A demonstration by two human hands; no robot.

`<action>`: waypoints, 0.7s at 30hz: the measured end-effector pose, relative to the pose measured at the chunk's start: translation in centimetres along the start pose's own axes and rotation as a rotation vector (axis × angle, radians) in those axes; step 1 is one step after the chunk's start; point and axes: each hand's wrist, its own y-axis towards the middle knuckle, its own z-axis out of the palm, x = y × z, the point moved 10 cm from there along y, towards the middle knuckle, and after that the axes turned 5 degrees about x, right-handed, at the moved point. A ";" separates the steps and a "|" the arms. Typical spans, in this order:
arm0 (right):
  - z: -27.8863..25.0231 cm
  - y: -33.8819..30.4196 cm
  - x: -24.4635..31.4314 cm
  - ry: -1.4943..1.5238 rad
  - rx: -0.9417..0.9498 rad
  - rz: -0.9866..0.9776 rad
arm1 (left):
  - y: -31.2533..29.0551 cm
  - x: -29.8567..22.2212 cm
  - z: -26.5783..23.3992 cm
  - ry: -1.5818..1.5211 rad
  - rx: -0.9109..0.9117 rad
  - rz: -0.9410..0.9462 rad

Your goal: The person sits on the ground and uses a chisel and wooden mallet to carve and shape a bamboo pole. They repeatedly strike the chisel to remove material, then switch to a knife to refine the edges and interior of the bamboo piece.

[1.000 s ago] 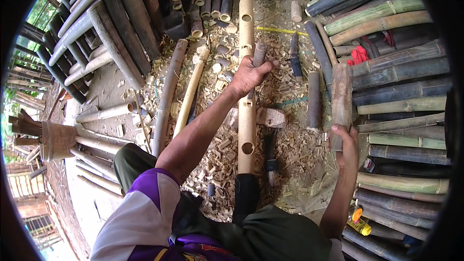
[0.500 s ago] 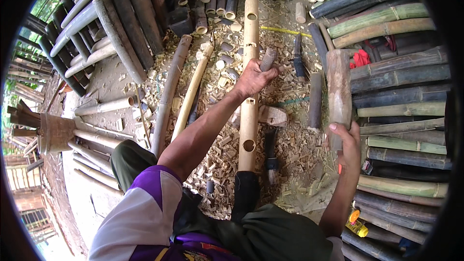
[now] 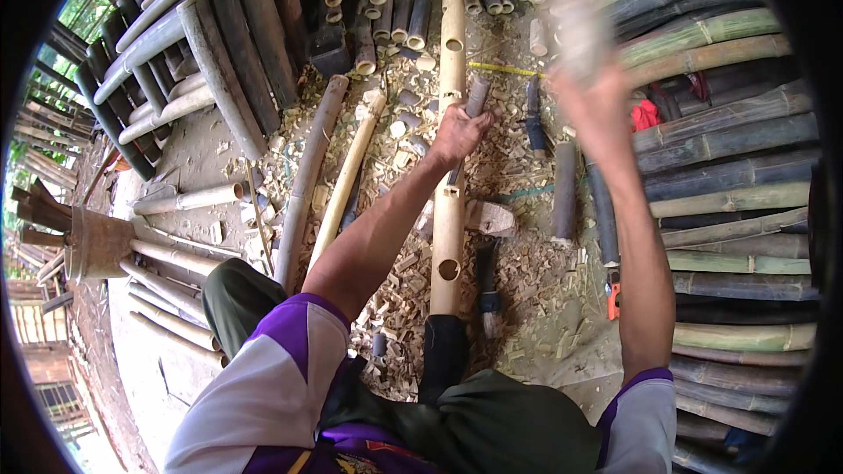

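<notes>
Gripping one handle (image 3: 477, 96) in left hand (image 3: 463, 134), upper centre, over one bamboo pole (image 3: 447, 228). Grasping one blurred club (image 3: 577, 22) in right hand (image 3: 595, 104), upper right.

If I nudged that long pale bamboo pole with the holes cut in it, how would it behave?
The pale bamboo pole would likely stay stiff, being long and straight. It is probably light for its size, since its cut holes suggest a hollow inside. Its rounded sides might let it roll if unheld.

no lettering, label, number or sign can be read on anything here.
</notes>
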 end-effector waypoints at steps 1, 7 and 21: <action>2.7 0.1 -0.3 -0.115 0.163 0.105 | 0.1 0.8 -1.2 0.016 0.006 0.030; -3.8 5.4 4.0 0.137 0.189 0.193 | 0.8 1.4 -0.5 0.097 0.058 -0.006; 1.1 -2.7 -0.1 0.287 0.252 0.412 | -0.9 3.3 -0.5 0.296 0.185 0.003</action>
